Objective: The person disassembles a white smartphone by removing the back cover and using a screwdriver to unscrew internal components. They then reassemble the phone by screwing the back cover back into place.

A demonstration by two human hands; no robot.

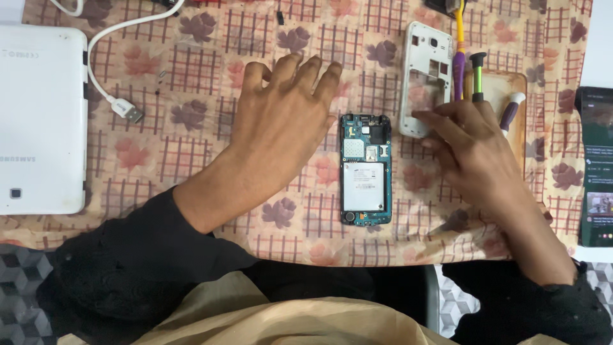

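An opened smartphone [365, 170] lies face down on the patterned cloth, its teal circuit board and silver battery exposed. My left hand [281, 121] hovers just left of it, palm down, fingers spread and holding nothing. My right hand [469, 150] is to the phone's right, and its fingertips touch the lower edge of a white plastic phone frame [424, 70] that lies flat on the cloth. I cannot tell whether the fingers grip the frame or only rest on it.
A white tablet [39, 121] lies at the far left with a white USB cable [121, 108] beside it. Several screwdrivers [476, 76] rest on a wooden board [514, 115] at the right. A lit phone screen [597, 166] sits at the right edge.
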